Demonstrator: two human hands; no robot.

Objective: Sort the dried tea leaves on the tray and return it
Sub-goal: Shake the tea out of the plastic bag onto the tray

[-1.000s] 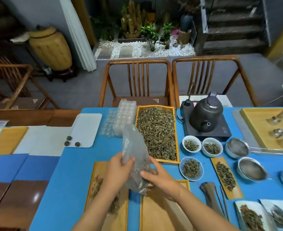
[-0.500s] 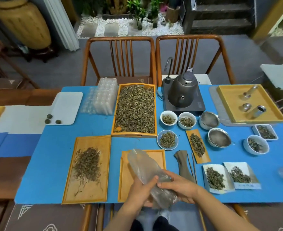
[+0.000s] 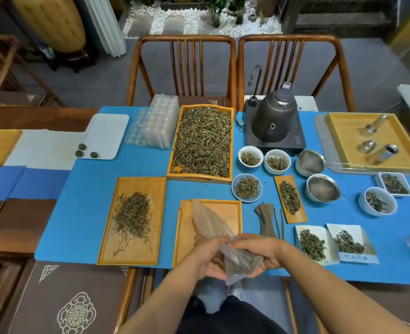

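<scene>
Blue table (image 3: 83, 213), chairs beyond. Both hands, left hand (image 3: 207, 257) and right hand (image 3: 263, 253), pinch clear plastic bag (image 3: 213, 227) at near edge. Bag thin, limp, slippery, probably best gripped at mouth. Tea leaves (image 3: 132, 214) loose, light, brittle, on wooden tray (image 3: 112, 254) left of fingers; lift tray by rims, level.

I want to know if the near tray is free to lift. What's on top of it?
The clear plastic bag, held by both hands, leans over the near tray. The bare wood showing holds no leaves. The part under the bag and hands is covered.
</scene>
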